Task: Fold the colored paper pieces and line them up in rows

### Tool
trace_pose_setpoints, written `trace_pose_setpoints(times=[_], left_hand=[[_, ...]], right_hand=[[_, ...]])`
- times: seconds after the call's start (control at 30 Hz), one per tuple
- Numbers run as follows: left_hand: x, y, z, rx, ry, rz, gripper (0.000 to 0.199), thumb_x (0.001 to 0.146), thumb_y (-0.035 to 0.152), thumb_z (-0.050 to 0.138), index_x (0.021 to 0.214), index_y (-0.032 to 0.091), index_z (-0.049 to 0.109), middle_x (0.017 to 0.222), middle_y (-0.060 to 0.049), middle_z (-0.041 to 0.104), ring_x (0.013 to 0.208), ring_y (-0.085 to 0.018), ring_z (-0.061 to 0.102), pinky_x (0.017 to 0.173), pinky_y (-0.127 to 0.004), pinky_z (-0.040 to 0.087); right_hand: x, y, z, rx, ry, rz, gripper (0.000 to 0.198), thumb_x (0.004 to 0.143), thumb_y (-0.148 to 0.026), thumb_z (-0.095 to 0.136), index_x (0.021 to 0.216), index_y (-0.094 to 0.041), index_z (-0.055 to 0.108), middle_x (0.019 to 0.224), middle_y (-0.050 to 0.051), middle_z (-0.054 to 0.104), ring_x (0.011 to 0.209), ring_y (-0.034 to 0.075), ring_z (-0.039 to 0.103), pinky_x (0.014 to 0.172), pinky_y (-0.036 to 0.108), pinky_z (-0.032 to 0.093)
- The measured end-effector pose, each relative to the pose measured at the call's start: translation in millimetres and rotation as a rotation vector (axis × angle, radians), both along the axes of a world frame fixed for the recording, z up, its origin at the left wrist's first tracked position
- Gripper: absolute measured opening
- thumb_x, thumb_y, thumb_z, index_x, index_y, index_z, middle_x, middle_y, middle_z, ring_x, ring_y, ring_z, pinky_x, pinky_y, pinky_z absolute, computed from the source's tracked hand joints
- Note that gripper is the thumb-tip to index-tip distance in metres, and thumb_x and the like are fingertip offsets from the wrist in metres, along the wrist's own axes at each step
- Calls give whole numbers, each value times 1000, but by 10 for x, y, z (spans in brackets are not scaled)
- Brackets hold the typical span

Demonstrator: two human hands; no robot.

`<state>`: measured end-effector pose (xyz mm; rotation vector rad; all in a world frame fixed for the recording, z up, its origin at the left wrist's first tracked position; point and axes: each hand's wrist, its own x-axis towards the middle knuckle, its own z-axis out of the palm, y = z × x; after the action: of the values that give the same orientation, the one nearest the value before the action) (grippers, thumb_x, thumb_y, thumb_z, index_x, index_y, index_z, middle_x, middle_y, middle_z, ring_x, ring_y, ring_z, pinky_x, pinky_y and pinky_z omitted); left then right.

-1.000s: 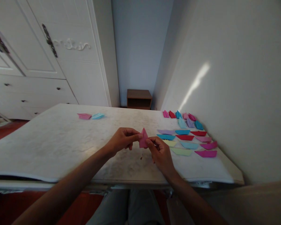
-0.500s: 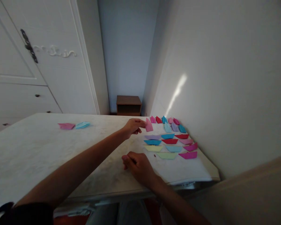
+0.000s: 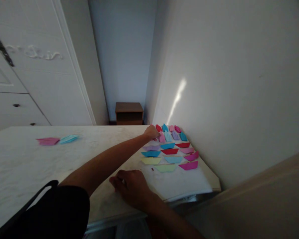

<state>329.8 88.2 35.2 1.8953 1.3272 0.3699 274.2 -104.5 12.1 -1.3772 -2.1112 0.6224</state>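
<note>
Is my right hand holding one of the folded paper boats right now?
No, the right hand rests on the table with no paper in it, apart from the paper boats.

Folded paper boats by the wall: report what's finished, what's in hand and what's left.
Done: rows of flat folded paper boats in many colours lie near the wall, with smaller pointed paper pieces behind them. In hand: the left hand reaches to that back row, at a pink folded piece; the right hand rests on the white table. Left: a pink and a light-blue folded paper lie apart.
</note>
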Motion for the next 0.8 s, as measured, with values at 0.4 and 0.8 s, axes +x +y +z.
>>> trace_pose_setpoints(times=[0.4, 0.8], left_hand=[[43, 63, -70, 56, 142, 14, 26, 78, 31, 62, 86, 8, 71, 72, -14, 72, 60, -21, 69, 51, -24, 50], [-31, -76, -137, 543, 216, -296, 39, 81, 39, 60, 118, 28, 66, 130, -8, 57, 114, -27, 58, 95, -37, 47]], right_hand=[[-10, 9, -70, 85, -104, 22, 39, 97, -45, 42, 79, -20, 65, 80, 5, 74, 72, 18, 68, 61, 26, 37], [2, 0, -16, 72, -152, 36, 37, 98, -43, 42, 83, -19, 66, 87, 5, 75, 79, 19, 70, 64, 25, 40]])
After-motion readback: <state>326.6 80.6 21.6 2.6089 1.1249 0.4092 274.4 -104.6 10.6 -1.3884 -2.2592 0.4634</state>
